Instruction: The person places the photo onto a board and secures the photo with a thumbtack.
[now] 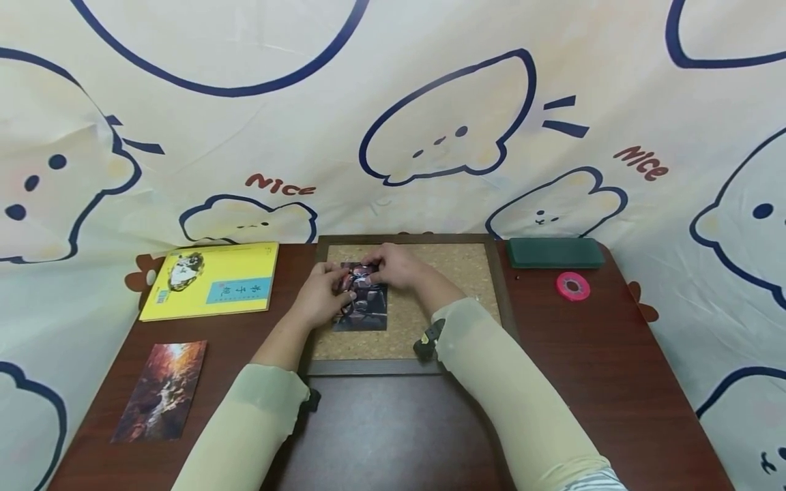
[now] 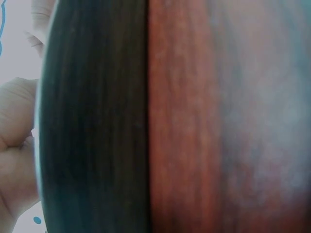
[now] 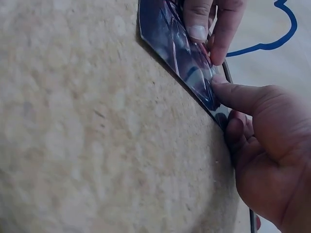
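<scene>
A dark glossy picture card [image 1: 368, 314] lies against the cork board [image 1: 442, 300], near its upper left. My left hand [image 1: 317, 298] pinches the card's left side, its thumb over the printed face. At the card's top right, my right hand [image 1: 398, 267] grips the edge. In the right wrist view, the right thumb presses on the card [image 3: 182, 58] while the other fingers curl at its edge; the left hand [image 3: 214, 22] is just beyond. The left wrist view mostly shows the board's dark frame [image 2: 92, 116], with part of the left hand [image 2: 19, 150] behind it.
To the left, a yellow book [image 1: 239, 262] lies above a second picture card [image 1: 162, 392] with a red and orange print. A dark green case [image 1: 555, 253] and a pink ring-shaped roll [image 1: 561, 286] are on the right of the brown table [image 1: 614, 382]. Patterned cloth hangs behind.
</scene>
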Available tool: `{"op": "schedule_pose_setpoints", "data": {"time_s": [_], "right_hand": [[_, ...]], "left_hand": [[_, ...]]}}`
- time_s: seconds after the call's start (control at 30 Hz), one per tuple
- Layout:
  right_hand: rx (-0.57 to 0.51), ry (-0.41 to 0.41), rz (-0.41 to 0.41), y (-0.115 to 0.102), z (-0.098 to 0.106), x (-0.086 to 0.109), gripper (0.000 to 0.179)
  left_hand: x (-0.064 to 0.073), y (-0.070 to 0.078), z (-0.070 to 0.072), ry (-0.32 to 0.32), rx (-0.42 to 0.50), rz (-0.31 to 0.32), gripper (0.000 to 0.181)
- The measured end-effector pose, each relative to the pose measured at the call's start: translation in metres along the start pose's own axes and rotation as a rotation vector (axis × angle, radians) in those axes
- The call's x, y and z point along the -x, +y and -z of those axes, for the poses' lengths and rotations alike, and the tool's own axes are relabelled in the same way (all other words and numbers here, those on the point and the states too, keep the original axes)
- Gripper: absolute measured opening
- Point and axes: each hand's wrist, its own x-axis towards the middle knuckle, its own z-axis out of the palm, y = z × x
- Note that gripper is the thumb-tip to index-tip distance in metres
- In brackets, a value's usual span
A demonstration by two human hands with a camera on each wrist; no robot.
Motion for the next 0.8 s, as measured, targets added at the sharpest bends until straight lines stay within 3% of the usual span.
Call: {"op": "schedule_pose_setpoints", "data": {"time_s": [0.3,0.43,0.8], "right_hand": [[-0.152,0.140,-0.004,0.000,-0.004,0.013,0.038],[-0.221,0.134,0.000,-0.002,0.000,0.020,0.038],[-0.262,0.125,0.012,0.010,0.002,0.043,0.036]], "left_hand": [[0.001,0.002,0.001,-0.001,-0.005,-0.002,0.061],[0.003,0.001,0.002,-0.003,-0.029,-0.011,0.060],[0.010,0.002,0.006,0.003,-0.052,-0.048,0.058]]}}
